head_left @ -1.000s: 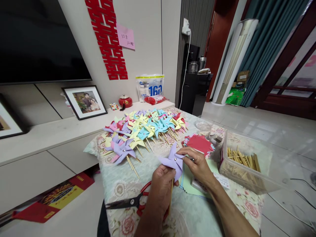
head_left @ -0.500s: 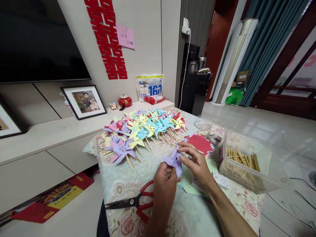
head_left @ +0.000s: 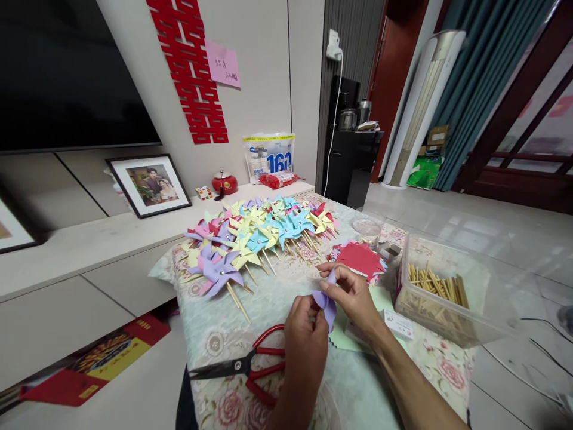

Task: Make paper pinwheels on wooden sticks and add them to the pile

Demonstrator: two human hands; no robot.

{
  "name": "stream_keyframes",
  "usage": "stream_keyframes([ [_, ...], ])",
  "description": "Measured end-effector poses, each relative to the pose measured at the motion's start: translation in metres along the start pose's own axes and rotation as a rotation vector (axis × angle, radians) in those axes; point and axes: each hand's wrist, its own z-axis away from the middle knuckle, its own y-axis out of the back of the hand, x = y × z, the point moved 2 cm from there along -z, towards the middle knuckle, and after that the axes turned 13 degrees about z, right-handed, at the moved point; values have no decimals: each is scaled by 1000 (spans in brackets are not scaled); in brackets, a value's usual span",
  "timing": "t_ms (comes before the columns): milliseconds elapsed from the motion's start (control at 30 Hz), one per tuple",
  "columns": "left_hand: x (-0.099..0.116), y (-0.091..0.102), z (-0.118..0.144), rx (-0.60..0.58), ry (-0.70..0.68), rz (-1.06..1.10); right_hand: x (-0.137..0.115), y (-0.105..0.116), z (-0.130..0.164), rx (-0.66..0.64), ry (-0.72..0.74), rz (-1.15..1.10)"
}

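A purple paper pinwheel (head_left: 330, 310) is held between my two hands above the table. My left hand (head_left: 307, 322) is closed around its lower left side, and whether a stick is in that grip is hidden. My right hand (head_left: 351, 292) pinches the upper right blade between thumb and fingers. Red-handled scissors (head_left: 250, 363) lie spread beside my left wrist, blades pointing left. Beneath my right forearm are pale green paper sheets (head_left: 342, 337) and a small white box (head_left: 397, 325). Many finished pinwheels (head_left: 264, 230) on sticks are heaped at the far side of the table.
A clear plastic bin (head_left: 441, 322) of short wooden sticks (head_left: 441, 288) stands on the right. Behind my right hand are stacked red paper pieces (head_left: 360, 258), a small open box (head_left: 389, 249) and a clear round container (head_left: 367, 226). A white cabinet (head_left: 111, 239) borders the floral tablecloth (head_left: 230, 403).
The pinwheel has turned from facing me to nearly edge-on and moved slightly right and down. My left hand has shifted a little right with it, while my right fingers have closed in on the blade.
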Motion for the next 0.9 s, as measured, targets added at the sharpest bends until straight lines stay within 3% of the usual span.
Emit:
stream_keyframes([
  [100, -1, 0, -1, -12, 93, 107, -2, 1, 0, 21, 35, 66],
  [200, 3, -2, -5, -12, 245, 358, -7, 3, 2, 98, 109, 154],
  [300, 13, -1, -10, 59, 346, 619, -11, 5, 4, 187, 170, 246],
  [400, 20, 4, -14, 104, 390, 757, -14, 2, 5, 198, 214, 347],
  [567, 13, 14, -17, 177, 378, 843, -17, -1, 8, 323, 260, 432],
  [767, 8, 15, -19, 171, 361, 913, -17, -9, 9, 123, 249, 417],
  [900, 10, 13, -20, 134, 335, 912, -14, -16, 11, 56, 287, 449],
])
